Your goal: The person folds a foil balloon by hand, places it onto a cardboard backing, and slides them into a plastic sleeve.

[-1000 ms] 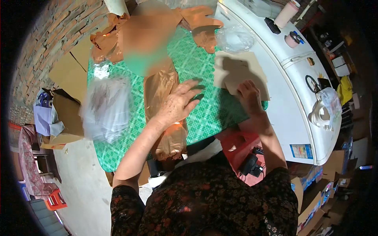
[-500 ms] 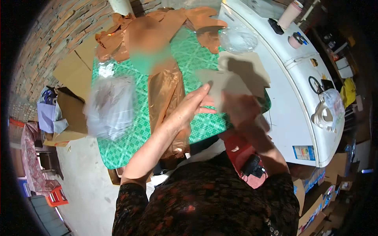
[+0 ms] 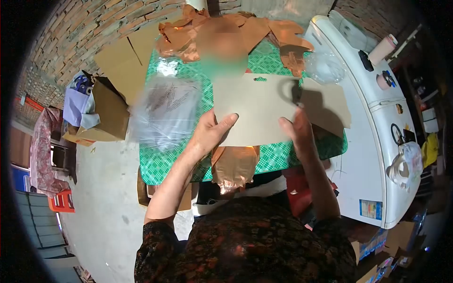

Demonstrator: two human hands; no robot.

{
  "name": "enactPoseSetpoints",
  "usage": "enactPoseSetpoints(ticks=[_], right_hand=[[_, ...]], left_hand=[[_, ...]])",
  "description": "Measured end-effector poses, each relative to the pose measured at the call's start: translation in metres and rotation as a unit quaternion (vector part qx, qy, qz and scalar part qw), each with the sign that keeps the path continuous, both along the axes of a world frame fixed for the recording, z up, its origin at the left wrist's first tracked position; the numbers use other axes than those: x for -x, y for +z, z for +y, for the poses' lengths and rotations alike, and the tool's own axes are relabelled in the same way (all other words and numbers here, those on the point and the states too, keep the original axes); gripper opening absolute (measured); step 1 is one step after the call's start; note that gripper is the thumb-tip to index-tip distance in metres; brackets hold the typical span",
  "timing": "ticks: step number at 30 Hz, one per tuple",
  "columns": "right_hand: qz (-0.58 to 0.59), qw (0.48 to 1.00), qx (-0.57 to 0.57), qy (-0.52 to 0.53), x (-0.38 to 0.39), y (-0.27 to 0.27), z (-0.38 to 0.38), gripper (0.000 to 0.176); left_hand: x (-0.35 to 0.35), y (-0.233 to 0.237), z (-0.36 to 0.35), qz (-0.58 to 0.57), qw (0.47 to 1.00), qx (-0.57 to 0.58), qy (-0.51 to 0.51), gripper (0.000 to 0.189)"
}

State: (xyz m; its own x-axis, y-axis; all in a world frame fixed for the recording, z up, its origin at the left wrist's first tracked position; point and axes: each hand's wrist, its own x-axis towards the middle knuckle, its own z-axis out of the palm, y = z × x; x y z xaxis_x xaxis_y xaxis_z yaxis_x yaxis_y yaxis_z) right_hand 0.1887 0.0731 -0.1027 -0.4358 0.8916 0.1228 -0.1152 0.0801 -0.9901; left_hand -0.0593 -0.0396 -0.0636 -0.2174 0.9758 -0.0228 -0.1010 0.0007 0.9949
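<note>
A flat beige cardboard sheet [image 3: 252, 108] with a small hanger slot near its top edge lies in front of me over the green checked tabletop. My left hand [image 3: 211, 132] grips its lower left edge, thumb on top and fingers underneath. At the right edge my right hand [image 3: 298, 129] holds it the same way. Below the sheet a shiny copper-coloured plastic bag [image 3: 235, 165] sticks out over the table's front edge; the rest of it is covered. To the right is more beige cardboard [image 3: 332, 106], partly in shadow.
Clear plastic bags [image 3: 167, 111] lie piled at the table's left. Crumpled copper-coloured bags [image 3: 257, 30] line the back, beside a clear plastic bundle [image 3: 325, 67]. A white fridge [image 3: 351, 155] lies along the right. An open carton [image 3: 111, 111] stands at the left.
My right hand has come up to the sheet's right edge, and the sheet now lies level between both hands, over the copper-coloured bag. The view has shifted left.
</note>
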Motion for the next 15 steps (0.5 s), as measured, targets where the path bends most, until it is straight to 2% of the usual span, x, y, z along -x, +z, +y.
enactPoseSetpoints(ticks=[1,4,6,12,15], right_hand=[[0.05,0.992,0.111,0.008,0.001,-0.002,-0.003,0.031],[0.04,0.998,0.047,-0.022,-0.002,0.004,-0.013,0.022],[0.008,0.999,0.009,-0.038,-0.004,0.002,-0.009,0.019],[0.021,0.997,-0.04,-0.06,0.003,0.027,-0.014,0.024],[-0.028,0.996,-0.048,-0.066,-0.002,0.03,-0.014,0.024]], left_hand=[[-0.001,-0.002,0.001,-0.026,1.0,-0.008,0.014,0.026],[-0.006,-0.026,0.008,-0.128,0.99,-0.026,0.054,0.035],[0.004,-0.036,0.006,-0.139,0.99,0.001,0.011,0.049],[-0.006,-0.058,0.022,-0.071,0.993,-0.036,0.091,0.029],[-0.006,-0.066,0.032,-0.081,0.989,-0.043,0.112,0.028]])
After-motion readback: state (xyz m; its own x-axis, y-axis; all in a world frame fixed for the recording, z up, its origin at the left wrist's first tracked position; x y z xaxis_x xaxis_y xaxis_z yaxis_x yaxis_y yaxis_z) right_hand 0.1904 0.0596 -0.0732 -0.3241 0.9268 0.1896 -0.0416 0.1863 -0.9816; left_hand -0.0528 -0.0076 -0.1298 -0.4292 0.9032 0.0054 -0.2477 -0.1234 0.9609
